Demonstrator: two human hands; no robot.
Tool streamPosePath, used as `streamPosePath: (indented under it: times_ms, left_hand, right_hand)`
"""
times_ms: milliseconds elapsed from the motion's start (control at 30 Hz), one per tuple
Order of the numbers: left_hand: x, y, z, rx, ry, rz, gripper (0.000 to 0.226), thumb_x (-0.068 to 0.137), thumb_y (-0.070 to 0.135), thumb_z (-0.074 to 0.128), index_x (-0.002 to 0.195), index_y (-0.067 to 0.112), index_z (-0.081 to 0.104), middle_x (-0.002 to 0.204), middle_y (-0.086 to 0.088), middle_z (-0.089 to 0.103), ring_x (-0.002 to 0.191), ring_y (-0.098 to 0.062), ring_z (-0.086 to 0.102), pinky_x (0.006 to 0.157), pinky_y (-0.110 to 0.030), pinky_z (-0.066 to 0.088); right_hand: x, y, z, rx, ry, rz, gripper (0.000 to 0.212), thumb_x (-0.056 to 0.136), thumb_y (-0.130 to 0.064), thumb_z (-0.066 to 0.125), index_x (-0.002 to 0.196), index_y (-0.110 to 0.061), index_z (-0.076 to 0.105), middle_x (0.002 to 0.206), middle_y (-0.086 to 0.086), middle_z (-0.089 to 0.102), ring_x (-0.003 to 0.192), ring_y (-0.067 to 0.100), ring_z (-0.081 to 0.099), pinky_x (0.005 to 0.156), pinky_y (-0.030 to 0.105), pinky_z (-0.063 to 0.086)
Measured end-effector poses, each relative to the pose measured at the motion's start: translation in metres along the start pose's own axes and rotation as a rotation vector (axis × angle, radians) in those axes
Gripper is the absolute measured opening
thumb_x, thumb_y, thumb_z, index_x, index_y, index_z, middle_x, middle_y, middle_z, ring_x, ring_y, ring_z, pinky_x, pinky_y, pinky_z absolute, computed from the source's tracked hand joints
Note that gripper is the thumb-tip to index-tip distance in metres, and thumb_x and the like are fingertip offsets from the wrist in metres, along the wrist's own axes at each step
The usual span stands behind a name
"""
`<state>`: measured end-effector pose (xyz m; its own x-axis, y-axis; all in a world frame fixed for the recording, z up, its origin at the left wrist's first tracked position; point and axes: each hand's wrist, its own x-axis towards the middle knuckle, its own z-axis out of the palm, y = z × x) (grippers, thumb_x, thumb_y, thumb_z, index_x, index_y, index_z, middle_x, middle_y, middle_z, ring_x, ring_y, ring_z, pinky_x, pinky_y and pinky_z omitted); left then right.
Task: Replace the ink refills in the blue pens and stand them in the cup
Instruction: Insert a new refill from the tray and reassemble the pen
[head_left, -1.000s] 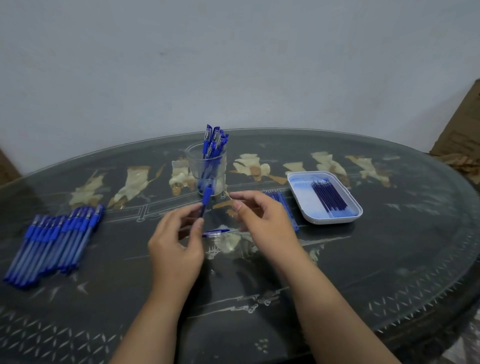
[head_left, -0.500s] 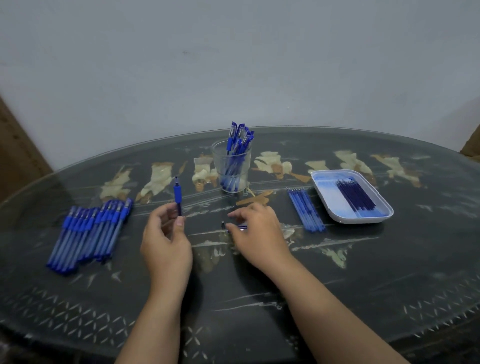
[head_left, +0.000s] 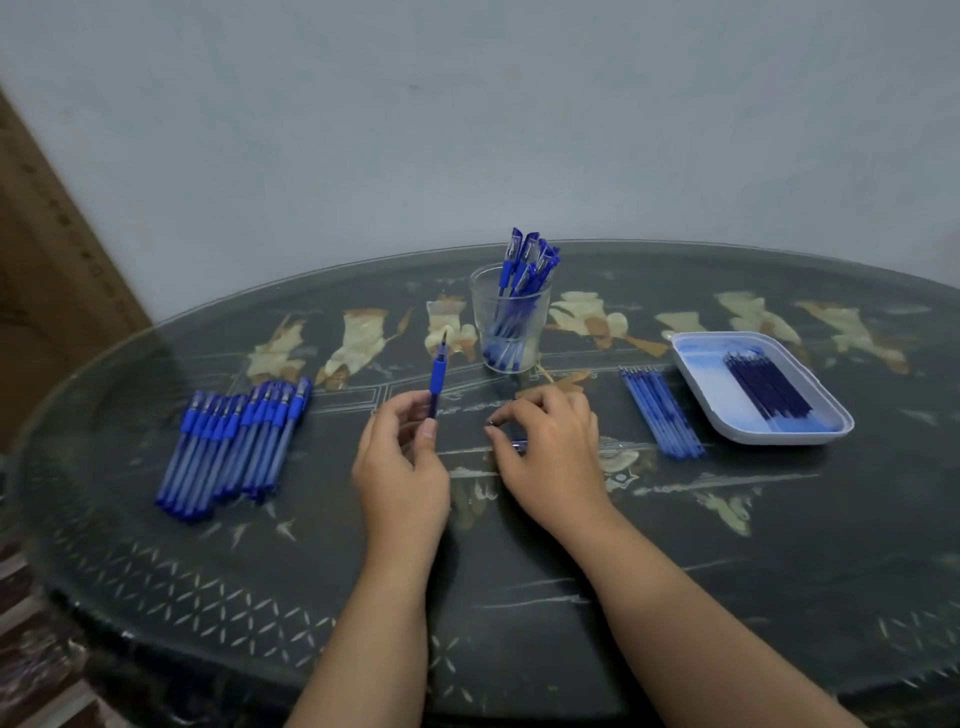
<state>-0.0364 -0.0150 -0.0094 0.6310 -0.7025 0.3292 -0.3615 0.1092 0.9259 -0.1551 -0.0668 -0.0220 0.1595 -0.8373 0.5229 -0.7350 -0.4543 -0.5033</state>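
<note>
The left hand (head_left: 400, 457) still pinches the uncapped blue pen (head_left: 438, 374) upright, short of the cup (head_left: 483, 306); the right hand (head_left: 550, 447), lowered to the table (head_left: 727, 545) since a second ago, curls round what may be the cap (head_left: 519, 445)
</note>
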Motion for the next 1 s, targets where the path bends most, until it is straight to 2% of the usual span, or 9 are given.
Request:
streamPosePath:
  times_ms: [67,167,300,433,567,667,733,867,1000]
  left_hand:
    - [0.0,-0.001,0.001,-0.002,-0.005,0.009,0.03,0.091,0.0,0.057,0.105,0.026,0.064,0.104,0.005,0.066,0.095,-0.006,0.063,0.087,-0.021,0.049]
    - [0.0,0.001,0.001,-0.021,-0.007,0.015,0.033,0.091,-0.001,0.058,0.102,0.029,0.063,0.103,0.005,0.067,0.094,-0.003,0.063,0.082,-0.01,0.046]
    - [-0.001,0.002,0.0,-0.011,-0.022,0.013,0.033,0.091,0.0,0.058,0.102,0.03,0.064,0.103,0.008,0.067,0.093,0.002,0.062,0.084,-0.012,0.046]
    - [-0.002,0.002,-0.002,0.0,-0.027,0.027,0.033,0.09,-0.001,0.058,0.102,0.029,0.065,0.102,0.009,0.067,0.092,0.008,0.059,0.078,-0.001,0.041]
    - [-0.004,0.001,-0.002,0.01,-0.06,0.058,0.036,0.09,-0.004,0.058,0.1,0.028,0.066,0.102,0.006,0.067,0.092,0.005,0.061,0.077,0.0,0.04]
    - [-0.004,0.003,-0.002,-0.008,-0.082,0.063,0.039,0.09,-0.006,0.057,0.098,0.031,0.066,0.102,0.007,0.067,0.092,0.005,0.06,0.078,-0.001,0.04]
    - [-0.003,0.003,-0.001,-0.01,-0.087,0.078,0.042,0.089,-0.007,0.057,0.096,0.034,0.065,0.101,0.007,0.067,0.092,0.005,0.06,0.078,-0.001,0.041]
    - [-0.002,0.002,0.0,-0.016,-0.097,0.088,0.046,0.089,-0.007,0.057,0.094,0.039,0.063,0.101,0.007,0.067,0.093,0.003,0.062,0.079,-0.003,0.042]
    - [-0.002,0.002,-0.001,-0.018,-0.101,0.102,0.046,0.088,-0.008,0.057,0.095,0.037,0.064,0.1,0.007,0.067,0.092,0.001,0.062,0.08,-0.004,0.042]
  right_hand:
    - [0.0,0.001,0.001,0.019,0.048,-0.007,0.009,0.082,-0.029,0.073,0.087,-0.022,0.071,0.091,-0.003,0.057,0.095,0.024,0.048,0.081,0.032,0.032]
    - [0.0,0.001,0.0,0.044,0.089,-0.032,0.01,0.083,-0.029,0.072,0.089,-0.022,0.07,0.089,-0.004,0.057,0.093,0.023,0.049,0.08,0.032,0.035]
    - [0.0,0.002,0.0,0.092,0.119,-0.029,0.015,0.085,-0.035,0.064,0.09,-0.022,0.069,0.088,-0.005,0.058,0.092,0.021,0.05,0.08,0.033,0.037]
    - [0.002,0.001,-0.003,0.195,0.111,0.002,0.009,0.085,-0.032,0.068,0.089,-0.025,0.069,0.086,-0.009,0.059,0.091,0.017,0.052,0.081,0.03,0.035]
    - [0.013,-0.01,-0.021,0.536,0.103,0.173,0.006,0.087,-0.026,0.069,0.083,-0.031,0.067,0.082,-0.014,0.066,0.085,0.01,0.059,0.079,0.025,0.044]
    - [0.029,-0.027,-0.048,0.941,0.028,0.308,0.009,0.091,-0.013,0.066,0.089,-0.021,0.068,0.085,0.0,0.073,0.082,0.012,0.069,0.076,0.024,0.055]
    - [0.039,-0.035,-0.063,1.072,-0.043,0.322,0.006,0.093,-0.009,0.061,0.094,-0.013,0.066,0.089,0.008,0.074,0.085,0.018,0.072,0.078,0.029,0.059]
    - [0.045,-0.039,-0.074,1.003,-0.183,0.3,0.006,0.093,-0.008,0.062,0.097,-0.008,0.066,0.088,0.009,0.075,0.083,0.02,0.073,0.078,0.038,0.06]
    - [0.043,-0.039,-0.073,0.933,-0.218,0.289,0.007,0.091,-0.006,0.064,0.096,-0.007,0.068,0.086,0.01,0.074,0.081,0.018,0.073,0.077,0.039,0.061]
